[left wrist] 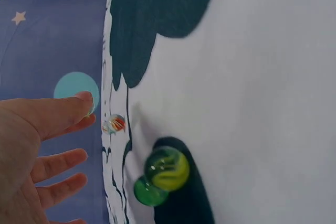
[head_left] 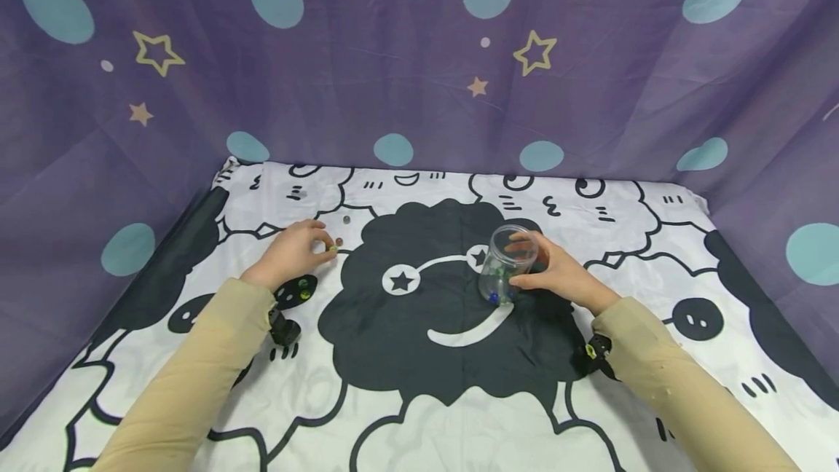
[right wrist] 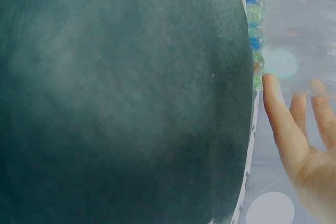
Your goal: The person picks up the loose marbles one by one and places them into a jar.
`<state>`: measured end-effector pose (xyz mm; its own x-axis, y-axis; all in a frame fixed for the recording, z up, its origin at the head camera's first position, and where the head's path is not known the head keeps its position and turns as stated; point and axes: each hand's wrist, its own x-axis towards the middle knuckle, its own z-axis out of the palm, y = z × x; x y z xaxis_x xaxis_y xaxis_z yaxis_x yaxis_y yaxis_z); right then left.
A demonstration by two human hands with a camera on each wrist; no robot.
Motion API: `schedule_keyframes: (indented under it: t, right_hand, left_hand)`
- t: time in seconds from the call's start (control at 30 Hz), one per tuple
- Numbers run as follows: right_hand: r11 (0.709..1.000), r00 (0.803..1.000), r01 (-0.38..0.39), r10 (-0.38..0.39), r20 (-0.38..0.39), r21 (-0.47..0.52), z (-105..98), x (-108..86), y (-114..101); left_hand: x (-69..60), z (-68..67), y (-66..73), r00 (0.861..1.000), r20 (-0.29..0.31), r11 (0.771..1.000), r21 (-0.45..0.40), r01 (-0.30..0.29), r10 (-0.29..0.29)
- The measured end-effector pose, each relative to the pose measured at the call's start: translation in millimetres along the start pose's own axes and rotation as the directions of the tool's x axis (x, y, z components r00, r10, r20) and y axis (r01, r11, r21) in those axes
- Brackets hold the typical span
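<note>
- While a purple curtain [head_left: 419,108] hung behind, a black-and-white cloth [head_left: 459,435] spread out before it.
- Tan sleeves [head_left: 190,377] covered both forearms over the cloth.
- The right hand [head_left: 560,272] gripped the jar from its right side, thumb on the near side and the other fingers apart behind the clear wall.
- The left hand [head_left: 293,253] pinched one marble [head_left: 333,248] between thumb and forefinger, its remaining fingers spread.
- The jar [head_left: 488,279] stood roughly upright over the cloth's dark patch, mouth up; whether its base touched was hard to tell.
- Blue and green marbles [right wrist: 255,40] lay at the jar's bottom.
- Two green marbles [left wrist: 167,169] sat close together near the left wrist.
- Two loose marbles [head_left: 347,220] lay just beyond the left fingertips, one orange-striped.
</note>
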<state>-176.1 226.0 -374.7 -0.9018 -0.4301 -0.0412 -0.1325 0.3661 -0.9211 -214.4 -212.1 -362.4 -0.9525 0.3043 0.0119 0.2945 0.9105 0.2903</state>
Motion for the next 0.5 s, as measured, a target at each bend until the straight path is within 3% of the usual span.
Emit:
schedule_keyframes:
  t: [0.5]
  right_hand:
    - [1.0,1.0,0.0,0.0,0.002,-0.008,-0.5,0.3,0.9]
  left_hand:
    - [0.0,-1.7,25.5,0.986,-0.078,0.989,0.025,-0.143,0.145]
